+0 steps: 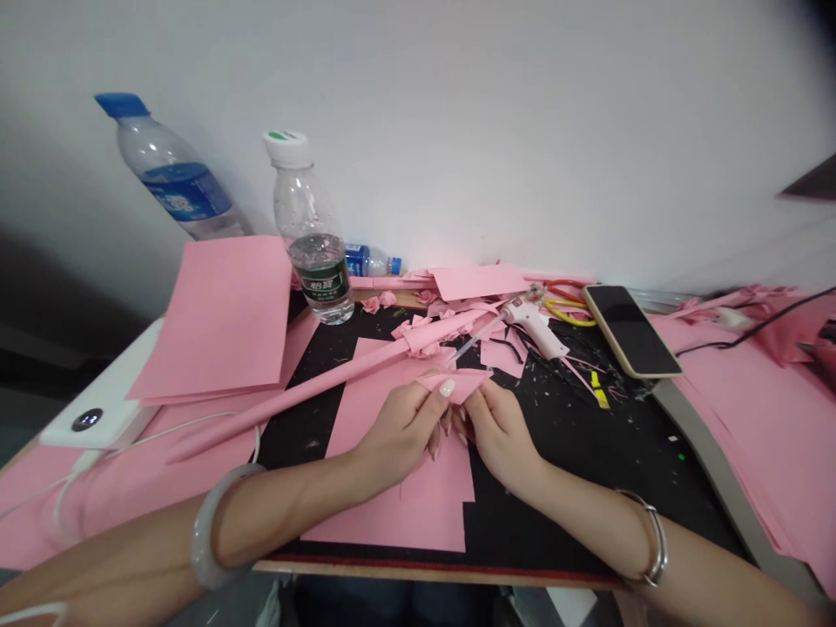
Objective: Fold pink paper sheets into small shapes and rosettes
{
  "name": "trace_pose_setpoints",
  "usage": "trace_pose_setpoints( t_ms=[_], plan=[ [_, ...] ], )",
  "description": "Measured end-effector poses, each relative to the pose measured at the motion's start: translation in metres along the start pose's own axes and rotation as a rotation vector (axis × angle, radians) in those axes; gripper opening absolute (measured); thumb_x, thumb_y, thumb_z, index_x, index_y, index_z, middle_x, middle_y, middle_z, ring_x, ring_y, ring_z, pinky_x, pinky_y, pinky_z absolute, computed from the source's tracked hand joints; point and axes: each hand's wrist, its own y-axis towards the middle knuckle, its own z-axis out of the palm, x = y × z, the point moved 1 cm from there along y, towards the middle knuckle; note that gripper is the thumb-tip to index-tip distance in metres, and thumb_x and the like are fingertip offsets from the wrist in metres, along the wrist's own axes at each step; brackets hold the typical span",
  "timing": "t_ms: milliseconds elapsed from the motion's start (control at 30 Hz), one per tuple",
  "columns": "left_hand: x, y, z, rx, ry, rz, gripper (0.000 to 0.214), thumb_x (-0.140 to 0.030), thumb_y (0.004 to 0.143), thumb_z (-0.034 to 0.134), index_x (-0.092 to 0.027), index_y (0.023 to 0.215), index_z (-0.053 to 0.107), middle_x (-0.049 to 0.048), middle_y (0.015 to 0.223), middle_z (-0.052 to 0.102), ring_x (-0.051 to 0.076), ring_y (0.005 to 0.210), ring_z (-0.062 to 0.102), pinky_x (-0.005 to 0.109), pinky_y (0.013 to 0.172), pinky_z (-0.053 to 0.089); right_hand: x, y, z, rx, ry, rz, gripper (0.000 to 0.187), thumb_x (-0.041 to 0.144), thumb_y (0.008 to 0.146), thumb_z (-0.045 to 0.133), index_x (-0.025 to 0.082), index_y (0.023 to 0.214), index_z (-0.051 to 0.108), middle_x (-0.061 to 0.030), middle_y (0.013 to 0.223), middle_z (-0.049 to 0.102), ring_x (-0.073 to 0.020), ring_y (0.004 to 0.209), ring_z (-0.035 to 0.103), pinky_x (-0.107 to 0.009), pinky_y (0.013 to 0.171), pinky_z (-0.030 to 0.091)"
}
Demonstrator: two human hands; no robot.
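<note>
My left hand [398,427] and my right hand [500,431] meet over the black cutting mat [588,453], their fingers pinching a small folded piece of pink paper [457,381] from either side. Beneath them lies a flat pink paper sheet [392,501]. A long rolled pink paper stem [293,392] runs diagonally past my left hand, with crumpled pink paper petals [418,335] bunched at its far end. A thin clear glue stick [474,340] lies just beyond my fingertips.
A pink-white hot glue gun [532,329] and a phone [630,331] sit at the back right. Plastic water bottles [313,231] and a stack of pink paper [215,318] stand at the back left. Pink scraps and a black cable lie around the table.
</note>
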Motion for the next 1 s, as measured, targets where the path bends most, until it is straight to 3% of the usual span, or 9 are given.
trace_pose_setpoints(
  t_ms=[267,500,633,867,1000],
  plan=[
    [0.002,0.003,0.003,-0.097,0.067,0.022,0.048,-0.044,0.092,0.034,-0.017,0.054,0.042,-0.0035,0.046,0.041,0.008,0.043,0.041,0.022,0.044,0.033,0.001,0.000,0.006,-0.078,-0.132,-0.133,0.028,0.032,0.096,0.031,0.022,0.072,0.042,0.0038,0.052,0.043,-0.0116,0.044,0.042,-0.023,0.046,0.035],
    [0.005,0.005,0.005,-0.112,0.032,0.041,0.035,-0.043,0.092,0.036,-0.018,0.070,0.047,-0.0051,0.049,0.042,0.009,0.045,0.040,0.022,0.043,0.032,0.000,0.000,0.006,-0.108,-0.257,-0.190,0.024,0.028,0.095,0.029,0.022,0.076,0.042,0.0026,0.055,0.045,-0.0125,0.046,0.043,-0.024,0.048,0.036],
    [0.004,0.006,0.005,-0.109,0.060,0.057,0.030,-0.043,0.091,0.037,-0.019,0.085,0.054,-0.0026,0.054,0.048,0.012,0.053,0.048,0.023,0.046,0.037,0.001,-0.001,0.007,-0.093,-0.294,-0.237,0.021,0.023,0.094,0.029,0.022,0.077,0.040,0.0004,0.062,0.049,-0.0133,0.051,0.047,-0.025,0.050,0.037],
    [0.007,0.007,0.006,-0.096,0.088,0.085,0.032,-0.044,0.089,0.040,-0.019,0.080,0.058,0.0010,0.068,0.059,0.016,0.067,0.056,0.026,0.060,0.044,0.003,-0.002,0.009,-0.119,-0.391,-0.258,0.013,0.016,0.090,0.032,0.021,0.080,0.040,0.0007,0.060,0.049,-0.0136,0.049,0.047,-0.025,0.048,0.034],
    [0.012,0.007,0.007,-0.160,0.056,0.067,0.028,-0.041,0.090,0.039,-0.019,0.090,0.056,0.0018,0.076,0.059,0.015,0.070,0.055,0.026,0.062,0.044,0.003,-0.001,0.008,-0.112,-0.354,-0.272,0.017,0.016,0.091,0.032,0.022,0.075,0.036,0.0010,0.062,0.048,-0.0128,0.050,0.047,-0.024,0.049,0.034]
  ],
)
